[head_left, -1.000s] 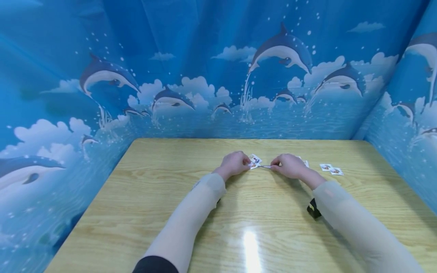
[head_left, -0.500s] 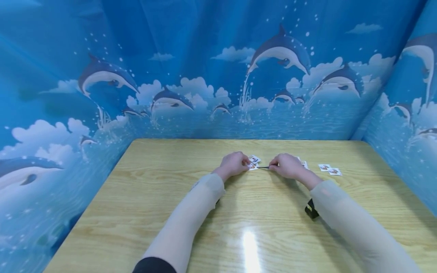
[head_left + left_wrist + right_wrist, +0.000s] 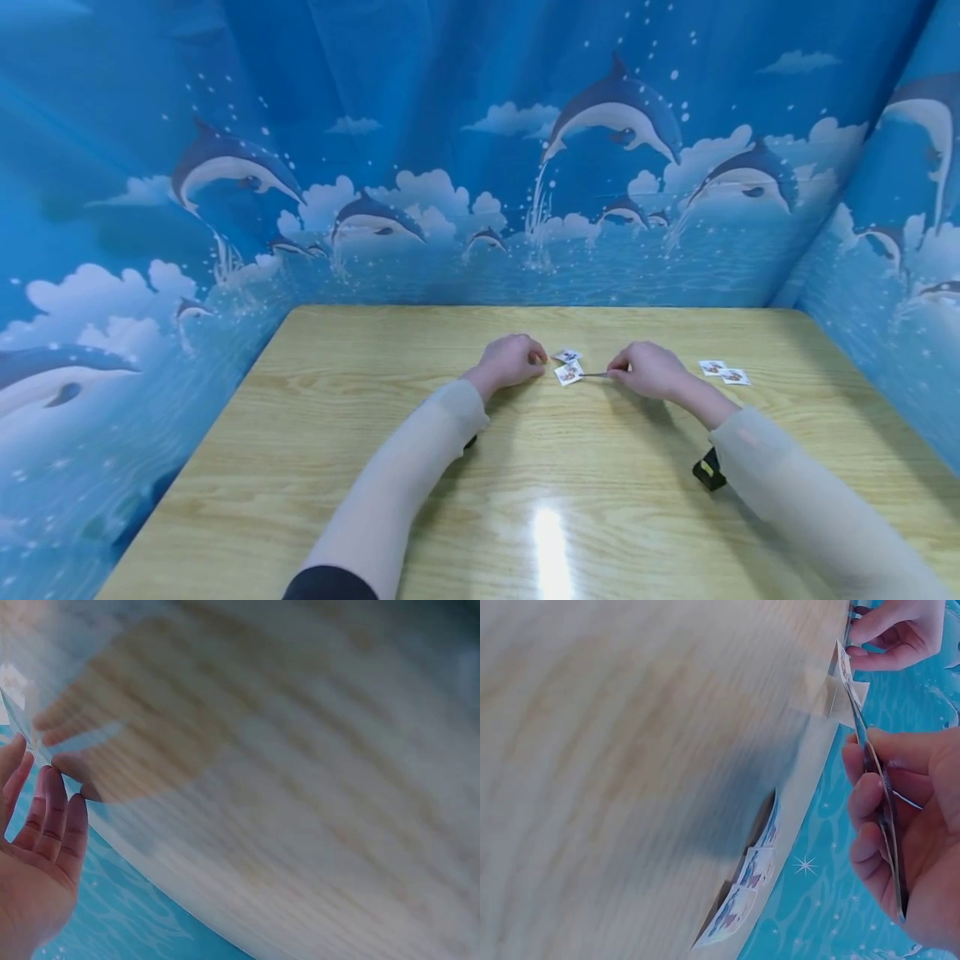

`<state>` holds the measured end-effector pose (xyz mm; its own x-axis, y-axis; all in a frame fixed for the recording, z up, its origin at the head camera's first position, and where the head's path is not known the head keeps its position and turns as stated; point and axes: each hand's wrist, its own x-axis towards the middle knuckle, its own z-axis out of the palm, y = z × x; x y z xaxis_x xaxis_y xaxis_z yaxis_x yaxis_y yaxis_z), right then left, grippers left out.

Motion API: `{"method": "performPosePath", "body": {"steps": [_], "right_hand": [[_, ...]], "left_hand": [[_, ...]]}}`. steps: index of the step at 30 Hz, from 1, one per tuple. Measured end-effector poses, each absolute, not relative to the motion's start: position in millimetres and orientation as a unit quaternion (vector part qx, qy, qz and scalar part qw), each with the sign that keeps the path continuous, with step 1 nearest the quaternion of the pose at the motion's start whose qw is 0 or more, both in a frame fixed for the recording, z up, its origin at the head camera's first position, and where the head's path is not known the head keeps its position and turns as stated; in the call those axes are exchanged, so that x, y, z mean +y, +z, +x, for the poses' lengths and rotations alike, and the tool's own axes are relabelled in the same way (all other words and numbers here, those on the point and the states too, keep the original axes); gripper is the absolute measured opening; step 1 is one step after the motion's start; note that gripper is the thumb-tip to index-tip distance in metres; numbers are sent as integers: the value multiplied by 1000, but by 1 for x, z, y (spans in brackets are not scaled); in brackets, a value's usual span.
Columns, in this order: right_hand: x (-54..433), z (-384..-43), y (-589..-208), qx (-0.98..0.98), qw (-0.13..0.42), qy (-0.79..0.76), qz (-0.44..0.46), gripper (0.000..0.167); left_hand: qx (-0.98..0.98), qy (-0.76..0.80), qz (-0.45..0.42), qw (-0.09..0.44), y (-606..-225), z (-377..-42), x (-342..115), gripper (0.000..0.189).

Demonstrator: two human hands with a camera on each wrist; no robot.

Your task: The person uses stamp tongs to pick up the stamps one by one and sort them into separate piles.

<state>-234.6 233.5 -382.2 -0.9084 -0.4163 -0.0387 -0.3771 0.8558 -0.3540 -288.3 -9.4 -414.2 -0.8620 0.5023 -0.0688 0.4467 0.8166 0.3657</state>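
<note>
My right hand (image 3: 651, 369) grips a pair of tweezers (image 3: 889, 825) that points left, its fingers and thumb curled round the shaft. At the tweezers' tip is a small white picture card (image 3: 567, 374) with a coloured print. Just behind it lies a second card (image 3: 568, 355), partly overlapped in the head view. My left hand (image 3: 512, 362) is at the left of both cards, a small gap between its fingertips and the nearest card. In the left wrist view its fingers (image 3: 52, 817) look loosely extended and hold nothing.
Two more picture cards (image 3: 735, 377) lie overlapping on the wooden table (image 3: 360, 433), right of my right hand. The right wrist view shows a row of several cards (image 3: 742, 889) on the glossy top. A blue dolphin curtain (image 3: 450, 167) stands behind the table.
My right hand has shifted a little right, and the front card has moved right along with the tweezers. My left fingers, earlier right at that card, are now apart from it.
</note>
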Motion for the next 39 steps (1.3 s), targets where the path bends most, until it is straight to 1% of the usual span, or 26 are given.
{"method": "performPosePath", "body": {"steps": [9, 21, 29, 33, 39], "right_hand": [[235, -226, -387, 956, 65, -177, -225, 17], [232, -223, -389, 948, 76, -182, -249, 16], [231, -220, -391, 947, 62, -176, -261, 13], [230, -220, -391, 947, 64, -178, -259, 14], [230, -220, -390, 949, 69, -178, -251, 14]], "left_hand": [[937, 137, 314, 71, -415, -281, -4, 30], [937, 130, 315, 72, -417, -281, -2, 32], [940, 119, 312, 74, -417, -283, -2, 31], [941, 134, 302, 77, -415, -283, -2, 33], [933, 126, 327, 81, -415, -284, -1, 33]]}}
